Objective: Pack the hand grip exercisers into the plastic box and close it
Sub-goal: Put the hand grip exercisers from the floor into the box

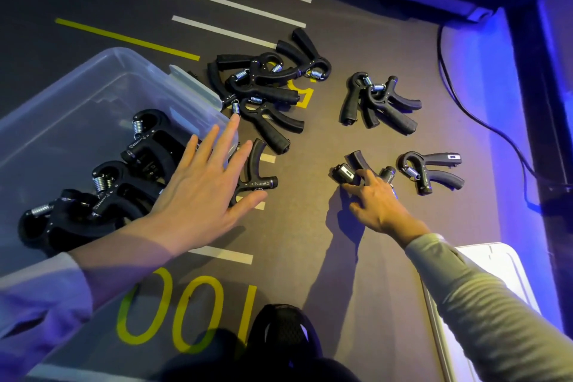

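Dark marked floor point(310, 226): left hand point(201, 195) spread flat, holding nothing; right hand point(376, 201) fingers curled on exerciser point(356, 169).

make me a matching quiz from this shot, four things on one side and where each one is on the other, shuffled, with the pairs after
Things:
1. left hand
2. right hand
3. plastic box
4. white lid

Places:
A. on the floor at the left, with exercisers inside
B. spread open beside the box's near corner, over a lone exerciser
C. at the lower right, partly under the right sleeve
D. on an exerciser right of centre, fingers curled onto it

Pairs: 1-B, 2-D, 3-A, 4-C
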